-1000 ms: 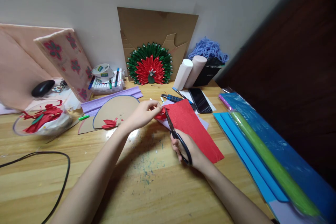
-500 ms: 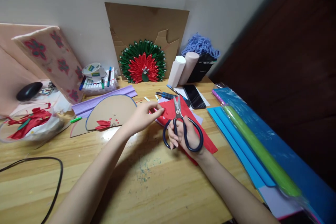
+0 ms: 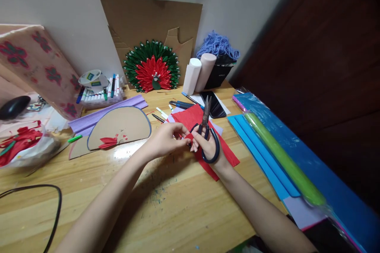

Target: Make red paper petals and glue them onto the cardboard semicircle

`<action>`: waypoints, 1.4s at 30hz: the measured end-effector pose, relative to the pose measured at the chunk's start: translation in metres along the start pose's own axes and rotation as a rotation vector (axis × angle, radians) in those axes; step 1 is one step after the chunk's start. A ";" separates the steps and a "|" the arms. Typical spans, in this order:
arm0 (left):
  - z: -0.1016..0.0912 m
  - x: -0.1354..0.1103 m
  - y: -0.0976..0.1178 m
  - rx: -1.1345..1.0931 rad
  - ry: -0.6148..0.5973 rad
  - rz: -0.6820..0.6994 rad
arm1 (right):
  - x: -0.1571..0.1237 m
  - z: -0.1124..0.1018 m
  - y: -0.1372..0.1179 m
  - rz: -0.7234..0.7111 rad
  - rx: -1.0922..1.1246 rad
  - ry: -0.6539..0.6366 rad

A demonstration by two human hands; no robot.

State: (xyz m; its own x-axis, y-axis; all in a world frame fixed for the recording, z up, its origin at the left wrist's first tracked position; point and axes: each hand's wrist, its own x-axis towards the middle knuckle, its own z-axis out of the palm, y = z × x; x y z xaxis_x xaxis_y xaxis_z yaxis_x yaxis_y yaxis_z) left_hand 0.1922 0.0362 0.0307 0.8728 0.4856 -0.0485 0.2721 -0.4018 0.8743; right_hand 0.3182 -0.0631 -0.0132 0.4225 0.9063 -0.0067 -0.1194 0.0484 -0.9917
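Observation:
My right hand [image 3: 206, 148] grips dark-handled scissors [image 3: 207, 128], blades closed and pointing up and away over a sheet of red crepe paper [image 3: 190, 116]. My left hand [image 3: 166, 140] pinches a small red paper piece [image 3: 186, 137] right beside the right hand's fingertips; the fingers of both hands meet there. To the left lies a half-round cardboard piece [image 3: 121, 126] with a red paper petal [image 3: 107, 142] on it.
On the wooden desk [image 3: 166, 213]: blue sheets and a green roll [image 3: 282, 158] at right, a phone [image 3: 214, 104], pens [image 3: 181, 104], marker box [image 3: 99, 93], purple crepe paper [image 3: 107, 112], green-red paper fan [image 3: 152, 71] against cardboard, a bowl of red scraps [image 3: 18, 146], black cable [image 3: 35, 205].
The scissors have left the red sheet's edge and turned blades up. Both hands drew together over the sheet, the left one bringing the small red piece. The view shifted right.

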 end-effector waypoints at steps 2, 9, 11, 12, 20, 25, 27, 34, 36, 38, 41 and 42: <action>-0.002 0.001 0.000 -0.002 0.017 -0.004 | 0.001 -0.001 0.000 -0.008 0.022 0.020; -0.009 0.000 0.002 -0.123 0.072 -0.002 | 0.001 0.003 0.000 -0.003 0.053 0.014; -0.011 0.000 0.001 -0.109 0.101 0.001 | 0.001 0.003 -0.001 0.021 0.038 -0.002; -0.013 0.000 0.001 -0.086 0.126 -0.003 | 0.002 0.002 -0.003 0.041 0.016 0.007; -0.042 -0.007 -0.003 -0.020 0.324 -0.136 | 0.010 -0.035 -0.016 -0.037 -1.068 0.134; -0.042 -0.008 -0.005 -0.066 0.322 -0.110 | 0.014 -0.045 0.000 -0.045 -1.313 0.146; -0.037 -0.007 -0.005 -0.094 0.334 -0.079 | 0.014 -0.042 -0.001 -0.136 -1.262 0.207; -0.011 0.000 -0.007 -0.117 0.301 -0.003 | 0.002 -0.013 -0.017 -0.107 -0.282 0.005; -0.004 0.001 -0.008 -0.146 0.269 0.017 | 0.000 -0.007 -0.015 -0.068 -0.163 -0.040; 0.000 0.002 -0.008 -0.172 0.230 0.022 | -0.001 -0.004 -0.011 -0.088 -0.142 -0.047; 0.002 0.001 -0.006 -0.210 0.185 0.008 | -0.001 -0.004 -0.009 -0.127 -0.146 -0.037; 0.002 0.001 -0.005 -0.226 0.177 0.001 | -0.001 -0.005 -0.009 -0.135 -0.141 -0.028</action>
State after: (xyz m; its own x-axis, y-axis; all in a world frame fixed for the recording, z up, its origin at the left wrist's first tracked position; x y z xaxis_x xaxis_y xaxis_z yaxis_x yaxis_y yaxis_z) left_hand 0.1926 0.0372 0.0256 0.7833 0.6213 0.0196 0.1569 -0.2282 0.9609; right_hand 0.3234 -0.0667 -0.0047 0.4005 0.9072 0.1289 0.0644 0.1125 -0.9916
